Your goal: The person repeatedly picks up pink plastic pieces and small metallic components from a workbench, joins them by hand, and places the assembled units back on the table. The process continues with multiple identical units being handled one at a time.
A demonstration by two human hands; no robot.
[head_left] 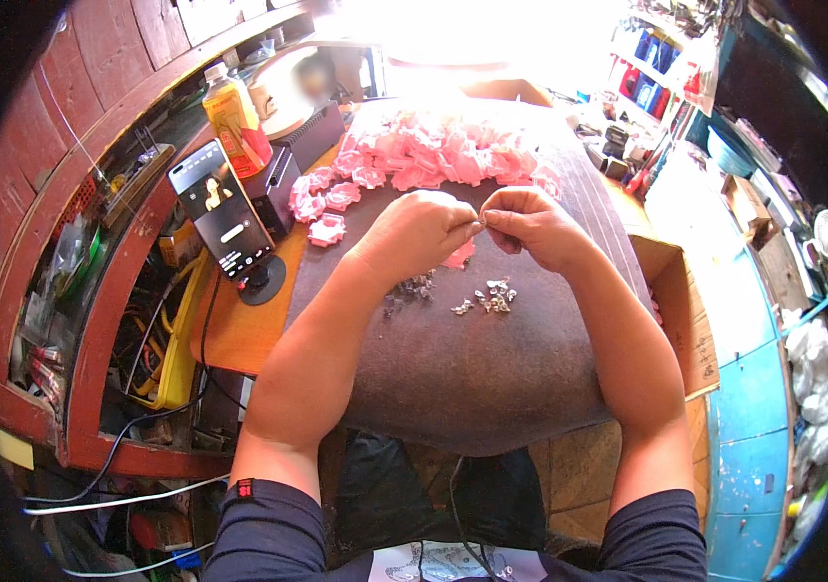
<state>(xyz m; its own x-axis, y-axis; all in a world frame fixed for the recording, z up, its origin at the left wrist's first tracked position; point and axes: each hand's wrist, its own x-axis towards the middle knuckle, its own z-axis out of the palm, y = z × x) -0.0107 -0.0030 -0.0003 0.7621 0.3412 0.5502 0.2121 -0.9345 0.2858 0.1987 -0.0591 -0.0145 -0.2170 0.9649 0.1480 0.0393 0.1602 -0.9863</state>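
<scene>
My left hand (421, 231) and my right hand (537, 225) meet fingertip to fingertip above the dark brown work surface (472, 378). Both are closed in a pinch; whatever is between the fingers is too small to name. Just below them lies a pink flower-shaped piece (459, 256), partly hidden by my left hand. Nearer to me sits a small heap of shiny clear or silvery bits (497, 297). Another heap of shiny bits (420, 286) is beside my left wrist. Beyond my hands spreads a big pile of pink flower-shaped pieces (433, 145), with a few loose ones at its left.
On the left, a phone (222, 207) leans on a round black stand, with a drink bottle (236, 121) and a dark box (276, 192) behind it. An open cardboard box (690, 320) stands at the right edge. Cluttered shelves line both sides.
</scene>
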